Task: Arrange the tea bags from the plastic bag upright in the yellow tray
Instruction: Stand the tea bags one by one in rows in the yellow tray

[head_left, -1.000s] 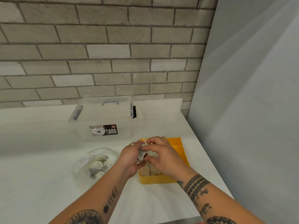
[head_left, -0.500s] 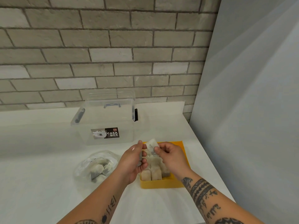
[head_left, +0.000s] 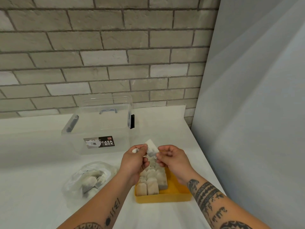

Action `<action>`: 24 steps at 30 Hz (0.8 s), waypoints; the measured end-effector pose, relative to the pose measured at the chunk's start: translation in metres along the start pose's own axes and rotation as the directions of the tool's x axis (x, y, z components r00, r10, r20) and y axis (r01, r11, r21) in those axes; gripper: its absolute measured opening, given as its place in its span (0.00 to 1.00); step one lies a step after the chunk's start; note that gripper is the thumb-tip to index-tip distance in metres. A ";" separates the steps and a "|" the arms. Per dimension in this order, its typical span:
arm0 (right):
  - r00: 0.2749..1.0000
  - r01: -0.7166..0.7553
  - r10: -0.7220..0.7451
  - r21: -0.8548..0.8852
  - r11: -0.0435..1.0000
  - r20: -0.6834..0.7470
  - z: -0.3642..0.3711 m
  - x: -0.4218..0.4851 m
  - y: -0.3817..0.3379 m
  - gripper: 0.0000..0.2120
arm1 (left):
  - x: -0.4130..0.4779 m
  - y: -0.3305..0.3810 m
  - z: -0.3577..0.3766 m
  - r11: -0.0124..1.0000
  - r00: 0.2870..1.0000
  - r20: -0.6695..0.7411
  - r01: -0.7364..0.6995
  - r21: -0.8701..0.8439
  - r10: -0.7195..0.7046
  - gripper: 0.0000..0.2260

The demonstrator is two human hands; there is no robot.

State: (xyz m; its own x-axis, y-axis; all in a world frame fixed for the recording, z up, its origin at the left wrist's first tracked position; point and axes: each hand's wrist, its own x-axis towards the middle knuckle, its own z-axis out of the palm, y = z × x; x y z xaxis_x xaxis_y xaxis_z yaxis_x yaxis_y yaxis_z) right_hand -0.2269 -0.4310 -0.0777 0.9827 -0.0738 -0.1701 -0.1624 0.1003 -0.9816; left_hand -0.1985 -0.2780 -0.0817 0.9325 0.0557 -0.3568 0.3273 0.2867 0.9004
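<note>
Left hand: my left hand [head_left: 134, 160] pinches the upper left edge of one tea bag [head_left: 151, 148] between thumb and fingertips; something small and white also pokes out at its knuckles, and I cannot tell if that is a tag or a second bag.
Right hand: my right hand [head_left: 173, 158] is closed on the same tea bag from the other side, lower down, fingers curled in. I judge the two-sided pinch is there to straighten the limp pouch so it can go in standing.
Tea bag: held in the air above the far part of the yellow tray [head_left: 165, 198], tilted, clear of the bags below.
Yellow tray: on the table [head_left: 33, 162] just in front of me, near the right-hand edge. Its left part carries rows of tea bags [head_left: 152, 182] standing upright and pressed together, which I take to be what keeps them from flopping; the right strip shows bare yellow floor.
Plastic bag: the plastic bag [head_left: 90, 177] lies on the table to the left of the tray, crumpled, with more bags inside, close enough for a short reach.
Clear box: a clear storage box [head_left: 99, 129] stands behind, near the brick wall, not involved.
Progress: partly done, as I judge it, since the tray has room and the bag is not empty.
</note>
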 end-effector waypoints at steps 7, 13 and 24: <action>0.989 0.140 -0.141 -0.506 0.851 0.038 -0.025 0.032 -0.021 0.07 | 0.006 -0.013 0.009 0.981 0.999 -0.009 -0.049 0.189 0.052 0.06; 0.933 0.340 -0.105 -0.748 0.570 0.344 -0.038 0.041 -0.035 0.08 | 0.007 -0.014 0.016 0.778 0.952 0.219 -0.303 0.551 0.216 0.06; 0.970 0.243 -0.188 -0.536 0.809 0.156 -0.037 0.046 0.001 0.05 | 0.009 -0.025 0.014 0.949 0.975 0.190 -0.163 0.270 0.114 0.05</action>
State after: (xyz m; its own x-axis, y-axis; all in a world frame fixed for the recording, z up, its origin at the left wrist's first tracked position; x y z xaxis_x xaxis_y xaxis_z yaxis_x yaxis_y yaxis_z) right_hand -0.1850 -0.4715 -0.0902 0.9974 0.0645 0.0331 0.0596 -0.4682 -0.8816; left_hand -0.1957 -0.2979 -0.1037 0.9756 -0.0944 -0.1981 0.1994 0.0050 0.9799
